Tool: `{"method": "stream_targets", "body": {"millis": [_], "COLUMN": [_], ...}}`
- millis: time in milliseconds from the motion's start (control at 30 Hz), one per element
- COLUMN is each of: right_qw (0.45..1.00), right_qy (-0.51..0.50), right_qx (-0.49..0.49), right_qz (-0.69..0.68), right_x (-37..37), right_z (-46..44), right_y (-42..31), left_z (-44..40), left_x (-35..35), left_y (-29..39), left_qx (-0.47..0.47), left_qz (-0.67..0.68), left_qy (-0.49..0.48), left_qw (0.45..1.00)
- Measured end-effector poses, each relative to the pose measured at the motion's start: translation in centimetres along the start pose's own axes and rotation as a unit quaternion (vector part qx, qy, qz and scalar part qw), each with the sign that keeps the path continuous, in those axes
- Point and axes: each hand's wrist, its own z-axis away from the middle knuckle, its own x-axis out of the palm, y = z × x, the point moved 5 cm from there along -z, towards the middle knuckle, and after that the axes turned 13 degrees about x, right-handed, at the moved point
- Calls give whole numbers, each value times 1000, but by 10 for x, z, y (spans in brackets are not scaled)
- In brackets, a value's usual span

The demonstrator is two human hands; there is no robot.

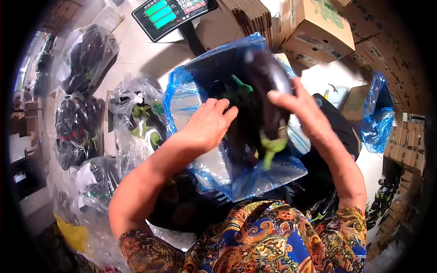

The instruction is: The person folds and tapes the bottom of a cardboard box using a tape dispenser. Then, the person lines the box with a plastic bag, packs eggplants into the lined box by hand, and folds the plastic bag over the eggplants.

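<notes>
My right hand (296,99) grips a large, dark purple eggplant (269,82) over the right side of an open blue plastic bag (175,88). The eggplant's green stem end points toward me, and its far end is blurred. Inside the bag lie more dark eggplants, one showing a green cap (241,88). Over the bag's left part is my left hand (209,123), its fingers bent and a little apart beside the dark contents. I see nothing held in it; whether its fingertips touch an eggplant is unclear.
A scale display (166,16) with green screens stands beyond the bag. Clear bags of eggplants (86,59) line the left side. Cardboard boxes (318,29) are stacked at the back right. Another blue bag (378,116) and loose eggplants (384,195) are at the right.
</notes>
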Motion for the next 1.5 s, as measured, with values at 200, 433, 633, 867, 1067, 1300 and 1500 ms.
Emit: {"method": "stream_targets", "body": {"millis": [200,433,633,867,1067,1300,1500], "right_qw": [998,999,995,989,975,977,965], "right_qy": [42,5,20,26,46,30,70], "right_qx": [-28,-10,-11,-102,-158,-122,-106], "right_qz": [-37,46,97,102,152,174,230], "right_x": [-25,-8,6,48,87,104,77], "right_z": [41,34,17,-6,-33,-35,-96], "right_y": [-15,-2,-1,4,27,31,28], "left_z": [-28,-48,-43,-39,-17,-14,-14], "left_x": [39,46,-7,-6,-2,-7,-7], "left_y": [-46,-62,-20,-29,-34,-34,-32], "left_qx": [-99,-212,-161,-125,-43,-39,-44], "left_qz": [95,173,-116,-162,-195,-193,-211], "left_qy": [156,-5,-150,-202,-67,-50,-41], "left_qw": [978,962,969,958,978,979,976]}}
